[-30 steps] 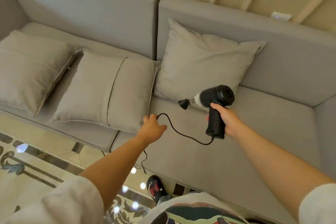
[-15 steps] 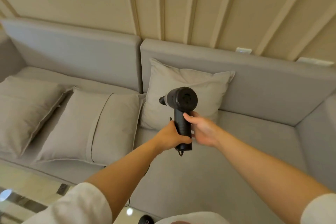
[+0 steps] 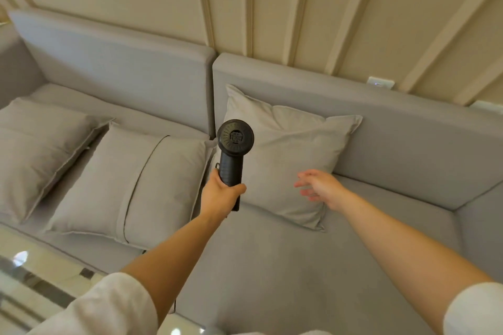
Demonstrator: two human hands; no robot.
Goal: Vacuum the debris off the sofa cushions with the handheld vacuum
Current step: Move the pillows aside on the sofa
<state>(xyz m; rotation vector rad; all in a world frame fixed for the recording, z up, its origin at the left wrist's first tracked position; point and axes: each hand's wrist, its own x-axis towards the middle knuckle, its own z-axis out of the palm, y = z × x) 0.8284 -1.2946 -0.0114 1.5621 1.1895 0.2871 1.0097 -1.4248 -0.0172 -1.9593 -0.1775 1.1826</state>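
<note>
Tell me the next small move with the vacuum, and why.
Probably tip the handheld vacuum down toward the seat cushion: the left hand grips its handle, its rear vent faces the camera, and it is held in the air. The right hand is free.

Open seat: bare grey seat cushion point(image 3: 285, 275) lies below both arms.
Back right: upright pillow point(image 3: 288, 160) leans on the backrest point(image 3: 408, 144).
Left seat: two flat pillows point(image 3: 130, 185) point(image 3: 35, 149) cover it.
</note>
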